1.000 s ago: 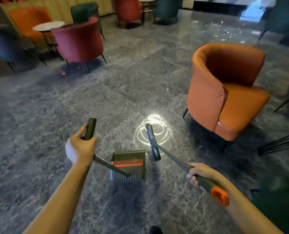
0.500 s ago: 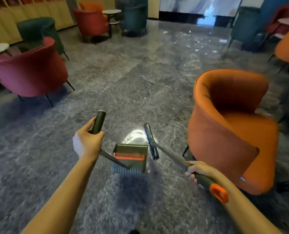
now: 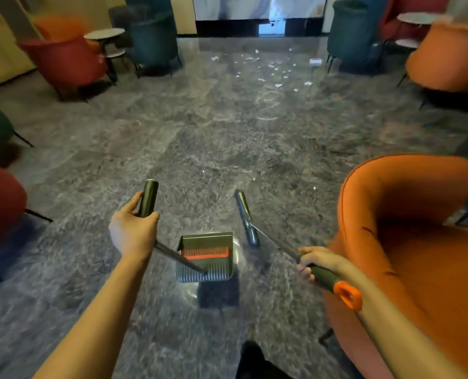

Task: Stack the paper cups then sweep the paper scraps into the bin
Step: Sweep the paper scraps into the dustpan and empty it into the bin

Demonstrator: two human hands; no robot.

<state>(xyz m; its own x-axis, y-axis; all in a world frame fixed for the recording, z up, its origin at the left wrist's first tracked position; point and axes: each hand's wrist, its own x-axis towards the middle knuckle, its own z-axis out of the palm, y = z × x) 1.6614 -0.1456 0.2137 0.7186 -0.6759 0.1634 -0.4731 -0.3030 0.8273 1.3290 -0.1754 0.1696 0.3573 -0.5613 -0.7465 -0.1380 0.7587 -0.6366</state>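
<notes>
Left hand: curled tight round the dark grip at the top of the dustpan handle, thumb laid up along it.

Right hand: fingers wrapped round the broom handle, just below the orange end cap. Nothing else is held.

Dustpan: hung low in front between the two arms, open mouth pointed away. A shadow is thrown on the floor under it, so it's probably lifted a bit, though that can't be told for sure.

Broom head: angled forward just right of the pan, near it but not touching.

Paper scraps: scattered over the glossy floor far ahead, between the teal chairs. They're well apart from pan and broom.

Cups and bin: neither can be made out here.

Stage, as a guess: the sweeping gear is in hand but no scrap has been reached yet.

How the scraps will handle: judged very light and flimsy. On polished stone they'll likely be skated or flicked about by a hard stroke, so short, soft pulls toward the pan are called for. The pan lip should be pressed flat so thin bits aren't pushed under it.

Where to hold: the broom is gripped right at its top end. More control over the head would probably be had with the grip slid further down the shaft.

Watch out: the orange armchair is just beside the right arm, so the broom could be knocked against it.
</notes>
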